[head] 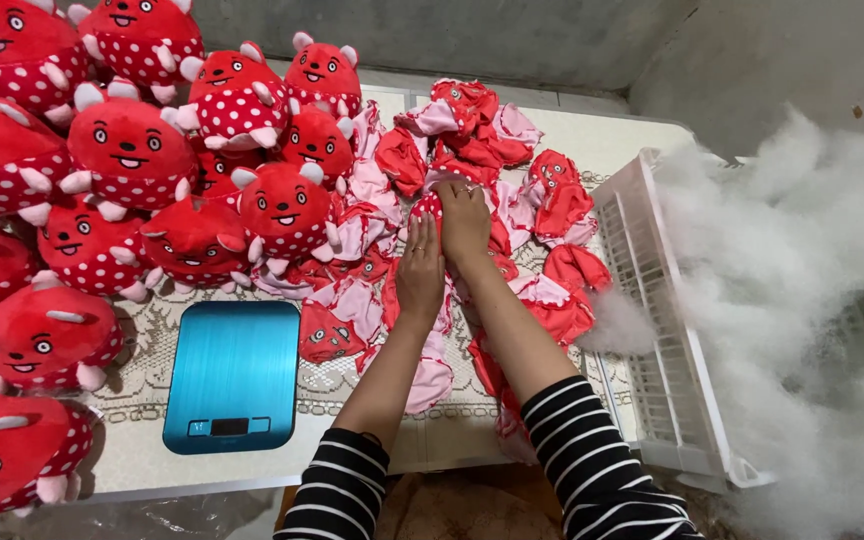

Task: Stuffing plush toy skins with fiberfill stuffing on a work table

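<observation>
My left hand (420, 272) lies flat, fingers together, on a heap of empty red and pink plush toy skins (472, 130) in the middle of the table. My right hand (464, 222) reaches just past it and pinches a red dotted skin (425, 206) at the top of the heap. Both forearms wear black and white striped sleeves. A flat skin with a printed face (327, 338) lies to the left of my left wrist.
Several stuffed red plush toys with white dots (127, 150) are piled over the table's left side. A blue kitchen scale (232, 375) sits on the lace cloth near the front edge. A white plastic crate (657, 330) at the right spills white stuffing fibre (802, 300).
</observation>
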